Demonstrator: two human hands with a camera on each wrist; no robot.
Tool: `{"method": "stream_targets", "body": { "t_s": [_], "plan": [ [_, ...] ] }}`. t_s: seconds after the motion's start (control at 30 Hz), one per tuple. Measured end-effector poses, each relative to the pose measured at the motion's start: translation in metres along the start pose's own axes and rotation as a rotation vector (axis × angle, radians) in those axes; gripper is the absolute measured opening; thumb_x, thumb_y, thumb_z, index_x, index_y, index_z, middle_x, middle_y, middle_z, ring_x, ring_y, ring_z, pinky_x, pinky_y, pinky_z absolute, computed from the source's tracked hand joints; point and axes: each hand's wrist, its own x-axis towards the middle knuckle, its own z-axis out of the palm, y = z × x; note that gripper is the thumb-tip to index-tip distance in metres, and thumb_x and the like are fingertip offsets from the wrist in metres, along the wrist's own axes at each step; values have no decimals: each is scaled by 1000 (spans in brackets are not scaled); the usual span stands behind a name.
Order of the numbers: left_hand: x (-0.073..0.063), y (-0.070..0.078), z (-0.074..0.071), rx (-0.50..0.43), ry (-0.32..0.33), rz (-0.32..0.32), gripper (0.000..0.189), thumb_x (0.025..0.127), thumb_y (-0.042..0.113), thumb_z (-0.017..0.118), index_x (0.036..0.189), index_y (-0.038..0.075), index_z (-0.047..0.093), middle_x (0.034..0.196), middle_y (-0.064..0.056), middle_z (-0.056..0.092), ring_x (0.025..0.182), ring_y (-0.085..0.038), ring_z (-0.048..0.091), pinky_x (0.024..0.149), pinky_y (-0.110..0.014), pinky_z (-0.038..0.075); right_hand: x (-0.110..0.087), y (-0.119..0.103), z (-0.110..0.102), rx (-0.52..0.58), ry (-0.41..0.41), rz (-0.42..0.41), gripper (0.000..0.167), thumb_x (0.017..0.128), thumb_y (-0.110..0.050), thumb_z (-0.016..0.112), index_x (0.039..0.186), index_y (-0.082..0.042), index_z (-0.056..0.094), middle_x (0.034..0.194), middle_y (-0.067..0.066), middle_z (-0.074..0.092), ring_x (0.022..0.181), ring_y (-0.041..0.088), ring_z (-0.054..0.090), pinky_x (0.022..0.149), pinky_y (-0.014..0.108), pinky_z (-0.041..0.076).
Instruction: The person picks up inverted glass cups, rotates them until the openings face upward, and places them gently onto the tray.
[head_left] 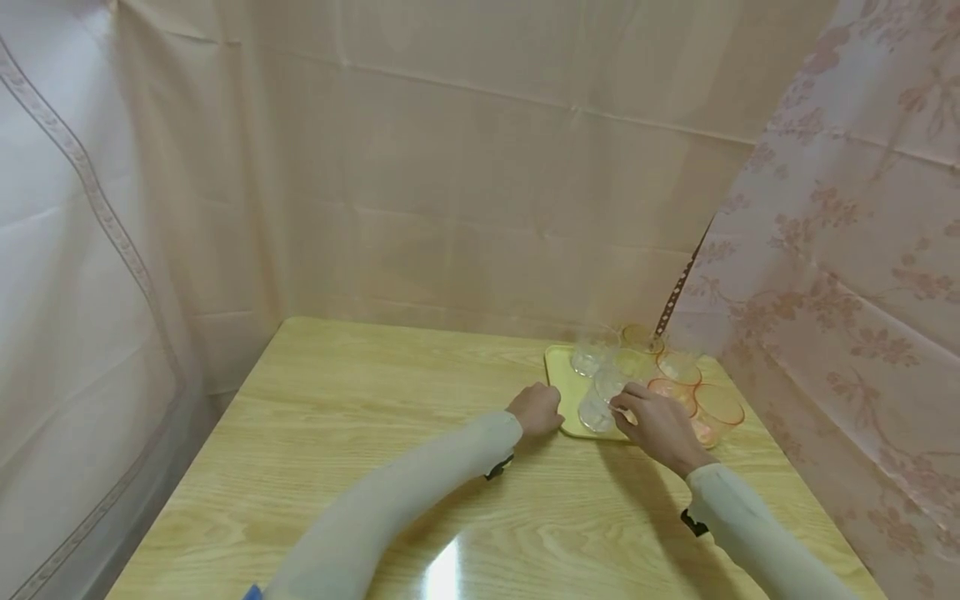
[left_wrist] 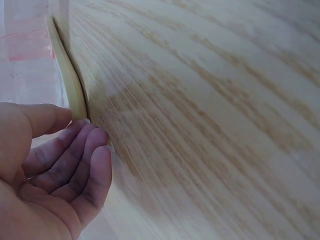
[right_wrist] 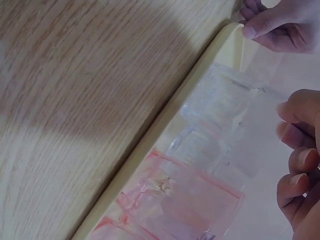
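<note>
A pale yellow tray [head_left: 557,377] lies at the table's far right, crowded with drinking glasses. My left hand [head_left: 536,410] pinches its near left corner; in the left wrist view the thumb and fingers meet at the tray's rim [left_wrist: 74,95]. Above the near side hovers my right hand [head_left: 660,427], its fingers loosely bent. In the head view its fingertips overlap a clear glass [head_left: 596,415], but the right wrist view shows a gap between the fingers [right_wrist: 292,159] and the clear glasses [right_wrist: 215,100]. Orange-rimmed glasses [head_left: 718,407] stand at the tray's right end.
Another clear glass [head_left: 587,360] and yellowish glasses [head_left: 633,363] stand toward the back of the tray. The wood-grain table [head_left: 360,400] stretches left. A beige cloth [head_left: 480,192] hangs behind it, and a flowered cloth [head_left: 847,333] borders the right side.
</note>
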Motion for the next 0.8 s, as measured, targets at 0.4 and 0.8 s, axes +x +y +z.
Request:
{"method": "stream_targets", "body": {
  "t_s": [0.4,0.8],
  "plan": [
    [-4,3,-1,10,5,-11,32,95,19,74,70,10,57,59,3,49,53,-10,44,50,-23,41,3,-2,-8,0,-142,61,16,80,-5,86,92,-11,77,87,-5,62,69,14,65,50,28,47],
    [-6,3,-1,-43,-4,-23,33,95,17,74,69,10,55,58,4,46,51,-9,41,48,-21,38,9,-2,-19,12,-253,109,16,81,-8,86,93,-11,77,88,-4,64,71,14,64,58,33,53]
  ]
}}
